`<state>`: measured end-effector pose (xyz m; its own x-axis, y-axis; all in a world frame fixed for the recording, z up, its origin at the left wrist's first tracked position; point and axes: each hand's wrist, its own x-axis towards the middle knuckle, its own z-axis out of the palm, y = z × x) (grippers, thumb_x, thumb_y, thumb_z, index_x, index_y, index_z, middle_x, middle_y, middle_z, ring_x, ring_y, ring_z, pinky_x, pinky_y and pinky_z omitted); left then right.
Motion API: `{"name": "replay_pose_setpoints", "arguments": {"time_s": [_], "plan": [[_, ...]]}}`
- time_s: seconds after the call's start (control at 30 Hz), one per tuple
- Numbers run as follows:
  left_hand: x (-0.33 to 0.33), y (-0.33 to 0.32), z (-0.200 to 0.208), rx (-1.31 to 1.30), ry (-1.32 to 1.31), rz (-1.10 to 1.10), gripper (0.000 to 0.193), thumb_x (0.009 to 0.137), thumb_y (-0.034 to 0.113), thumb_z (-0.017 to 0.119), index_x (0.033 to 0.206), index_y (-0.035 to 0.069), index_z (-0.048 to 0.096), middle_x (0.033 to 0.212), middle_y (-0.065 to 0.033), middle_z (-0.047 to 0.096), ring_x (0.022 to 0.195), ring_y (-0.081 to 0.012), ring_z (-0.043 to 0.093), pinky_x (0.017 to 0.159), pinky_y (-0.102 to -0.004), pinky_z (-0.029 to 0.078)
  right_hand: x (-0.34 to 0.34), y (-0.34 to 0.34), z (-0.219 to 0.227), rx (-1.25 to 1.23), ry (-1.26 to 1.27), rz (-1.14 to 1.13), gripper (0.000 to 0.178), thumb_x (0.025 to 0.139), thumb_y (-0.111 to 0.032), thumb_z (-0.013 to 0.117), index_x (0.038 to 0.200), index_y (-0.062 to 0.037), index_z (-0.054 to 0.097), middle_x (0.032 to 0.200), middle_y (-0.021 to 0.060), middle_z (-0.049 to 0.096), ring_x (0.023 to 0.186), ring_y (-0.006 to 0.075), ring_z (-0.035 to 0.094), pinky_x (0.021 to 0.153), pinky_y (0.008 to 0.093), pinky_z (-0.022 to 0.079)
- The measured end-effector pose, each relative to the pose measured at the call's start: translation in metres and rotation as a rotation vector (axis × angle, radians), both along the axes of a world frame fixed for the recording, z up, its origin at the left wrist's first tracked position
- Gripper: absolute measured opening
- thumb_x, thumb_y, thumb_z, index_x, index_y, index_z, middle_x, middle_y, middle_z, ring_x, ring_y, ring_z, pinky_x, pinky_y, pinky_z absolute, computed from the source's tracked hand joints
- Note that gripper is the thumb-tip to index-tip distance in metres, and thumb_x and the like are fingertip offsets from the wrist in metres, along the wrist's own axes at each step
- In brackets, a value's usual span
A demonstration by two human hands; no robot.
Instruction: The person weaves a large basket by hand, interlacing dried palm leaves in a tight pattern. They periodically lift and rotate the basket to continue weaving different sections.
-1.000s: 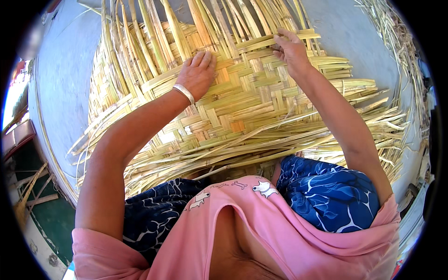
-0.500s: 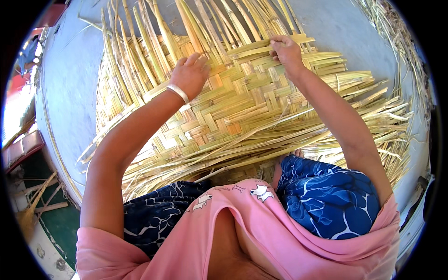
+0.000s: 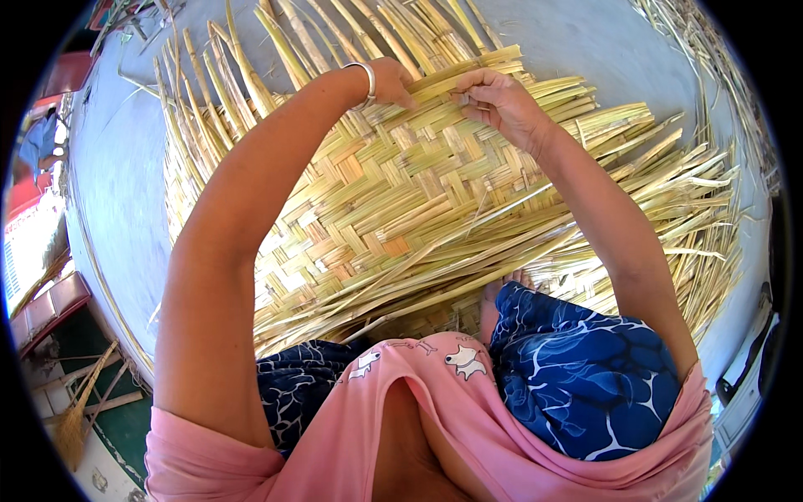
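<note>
A partly woven mat point(image 3: 368, 201) of flat yellow-green reed strips spreads over the floor before me, in a slanting zigzag weave. Across its far edge lies a reed strip point(image 3: 481, 65), its cut end pointing right. My left hand point(image 3: 390, 84), a pale bangle point(image 3: 368, 84) at its wrist, is closed on this strip's left part; its fingertips are partly hidden. Just to the right, my right hand point(image 3: 506, 107) has thumb and fingers pinched together at the strip's lower edge. Beyond both hands, loose reed ends point(image 3: 368, 38) fan out away from me.
Long loose strips point(image 3: 401, 289) lie along the near side of the mat, by my legs and bare foot point(image 3: 493, 301). More reeds point(image 3: 711, 92) lie at the right on the grey floor point(image 3: 125, 209). A broom point(image 3: 74, 427) and a red-brown seat point(image 3: 54, 309) are at the left.
My left hand has moved right and farther away, to the crosswise strip. My right hand has shifted left and slightly nearer, from the strip's end toward my left hand.
</note>
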<state>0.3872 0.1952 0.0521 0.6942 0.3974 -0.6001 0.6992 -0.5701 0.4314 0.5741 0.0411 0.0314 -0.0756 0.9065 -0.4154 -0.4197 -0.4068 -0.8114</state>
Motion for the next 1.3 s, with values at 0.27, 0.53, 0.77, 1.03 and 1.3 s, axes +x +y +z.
{"name": "replay_pose_setpoints", "arguments": {"time_s": [0.27,0.53,0.77,1.03,1.3], "plan": [[0.005,-0.025,0.027,0.351,0.03,0.012,0.029,0.073,0.031,0.069,0.09,0.008,0.07,0.077,-0.0163,0.065,0.075,-0.0318,0.063,0.07,-0.0396,0.049,0.023,0.036,-0.005,0.016,-0.094,0.065,0.012,0.086,-0.003,0.05,0.095,-0.005,0.057,0.098,0.004,0.058,0.106,0.0152,0.057,0.09,0.0278,0.049],[-0.016,-0.036,0.025,0.299,-0.008,0.524,0.034,0.073,0.036,0.069,0.094,0.008,0.071,0.077,-0.0123,0.067,0.069,-0.0256,0.064,0.069,-0.0357,0.051,-0.018,0.106,0.012,0.157,-0.987,0.384,0.033,0.079,-0.014,0.058,0.108,0.0006,0.059,0.104,0.015,0.061,0.096,0.0208,0.059,0.081,0.0316,0.049],[-0.03,-0.04,0.017,-0.06,-0.257,1.031,0.027,0.074,0.023,0.074,0.084,-0.002,0.068,0.07,-0.008,0.063,0.057,-0.0152,0.061,0.049,-0.0266,0.051,-0.027,0.139,-0.002,0.184,-0.983,0.35,0.034,0.073,-0.019,0.063,0.098,0.0031,0.06,0.089,0.0172,0.064,0.072,0.0246,0.063,0.063,0.0349,0.051],[-0.031,-0.041,0.012,-0.105,-0.312,1.076,0.026,0.075,0.019,0.074,0.084,-0.004,0.066,0.075,-0.0086,0.063,0.059,-0.0154,0.061,0.05,-0.0263,0.054,-0.042,0.128,0.005,-0.036,-1.013,0.539,0.032,0.075,-0.024,0.069,0.094,-0.0014,0.059,0.075,0.007,0.061,0.065,0.016,0.056,0.057,0.0299,0.045],[-0.028,-0.037,-0.004,-0.097,-0.268,1.131,0.027,0.075,0.02,0.074,0.085,-0.003,0.066,0.073,-0.0096,0.063,0.058,-0.0166,0.061,0.047,-0.0265,0.049,-0.016,0.105,0.005,0.063,-0.56,0.353,0.03,0.079,-0.027,0.071,0.099,-0.0075,0.059,0.082,-0.0013,0.06,0.071,0.0079,0.053,0.062,0.0239,0.04]]}}
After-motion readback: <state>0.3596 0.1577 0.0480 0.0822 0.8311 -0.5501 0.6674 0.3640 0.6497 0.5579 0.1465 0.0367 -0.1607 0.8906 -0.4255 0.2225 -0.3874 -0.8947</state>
